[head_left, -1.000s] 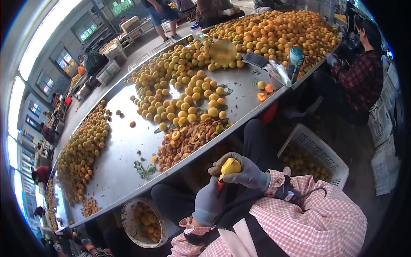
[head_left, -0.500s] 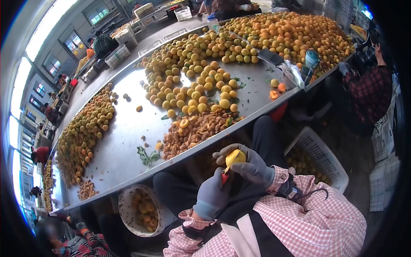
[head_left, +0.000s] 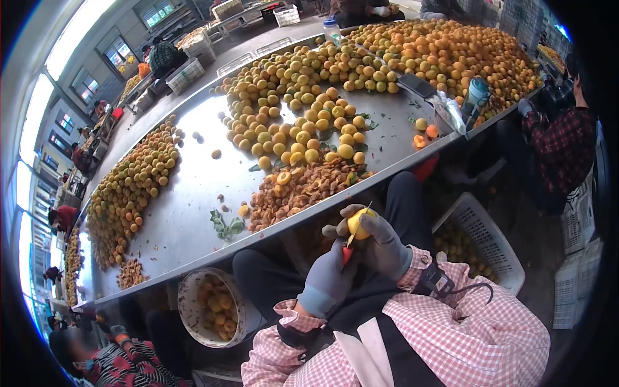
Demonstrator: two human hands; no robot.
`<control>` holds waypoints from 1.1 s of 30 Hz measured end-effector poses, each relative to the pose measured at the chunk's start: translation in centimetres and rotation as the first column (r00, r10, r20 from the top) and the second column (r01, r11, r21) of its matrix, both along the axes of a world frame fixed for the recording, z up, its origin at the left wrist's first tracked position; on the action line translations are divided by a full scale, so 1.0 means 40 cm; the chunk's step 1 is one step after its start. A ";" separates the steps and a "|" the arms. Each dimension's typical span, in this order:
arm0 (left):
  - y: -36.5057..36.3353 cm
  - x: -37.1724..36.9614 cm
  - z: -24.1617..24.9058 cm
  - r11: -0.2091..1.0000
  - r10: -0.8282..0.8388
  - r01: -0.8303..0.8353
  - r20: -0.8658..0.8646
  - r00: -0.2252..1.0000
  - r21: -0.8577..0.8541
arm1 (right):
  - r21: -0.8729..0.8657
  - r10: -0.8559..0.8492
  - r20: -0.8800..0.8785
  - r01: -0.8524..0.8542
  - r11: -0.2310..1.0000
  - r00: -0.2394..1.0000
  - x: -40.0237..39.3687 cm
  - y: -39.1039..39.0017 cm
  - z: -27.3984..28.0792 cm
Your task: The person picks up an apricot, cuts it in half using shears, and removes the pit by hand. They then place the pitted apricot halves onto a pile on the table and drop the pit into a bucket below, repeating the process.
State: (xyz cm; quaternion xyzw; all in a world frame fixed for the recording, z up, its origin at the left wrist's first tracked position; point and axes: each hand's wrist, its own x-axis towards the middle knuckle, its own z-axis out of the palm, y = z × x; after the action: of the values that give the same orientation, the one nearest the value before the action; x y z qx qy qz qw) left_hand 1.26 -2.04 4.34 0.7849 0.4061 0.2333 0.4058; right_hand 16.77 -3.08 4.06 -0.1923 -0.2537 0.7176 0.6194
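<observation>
In the head view, my right hand (head_left: 385, 244) is closed around a yellow apricot (head_left: 361, 224), its grey-gloved fingers around the fruit's side. My left hand (head_left: 327, 274), gloved too, grips a small knife by its red handle (head_left: 347, 254). The thin blade slants up against the apricot, its tip showing past the fruit's top edge. Both hands meet above my lap, just in front of the metal table's edge. Closest on the tabletop is a heap of brown apricot pits (head_left: 293, 197) with a halved fruit on it.
Whole apricots (head_left: 303, 132) spread over the metal table (head_left: 187, 213). Below its edge stand a white bucket (head_left: 188, 303) of cut fruit and a white crate (head_left: 493, 242) of fruit. A phone (head_left: 417, 84) and bottle (head_left: 476, 97) lie at the right. Co-workers sit on both sides.
The knife and apricot have turned in my hands, so more of the blade shows along the fruit. My hands have shifted slightly, and the camera view has moved a little.
</observation>
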 end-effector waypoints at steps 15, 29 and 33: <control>0.039 -0.006 -0.031 0.998 0.040 -0.037 0.065 0.997 -0.049 | 0.134 -0.102 0.464 0.044 0.990 0.880 0.027 0.023 0.000; 0.015 0.023 -0.089 0.973 0.099 -0.030 0.293 0.951 -0.229 | 0.051 -0.056 0.327 0.041 0.998 0.944 0.041 0.018 -0.022; 0.008 0.038 -0.058 0.964 0.118 -0.085 0.119 0.986 -0.251 | -0.081 -0.065 0.043 0.069 0.994 0.997 0.002 0.008 -0.053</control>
State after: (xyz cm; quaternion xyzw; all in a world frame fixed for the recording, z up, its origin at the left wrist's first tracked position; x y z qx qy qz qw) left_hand 2.79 -1.72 2.02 0.6897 0.4437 0.2535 0.5130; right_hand 16.85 -2.77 1.92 -0.2403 -0.2297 0.7022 0.6296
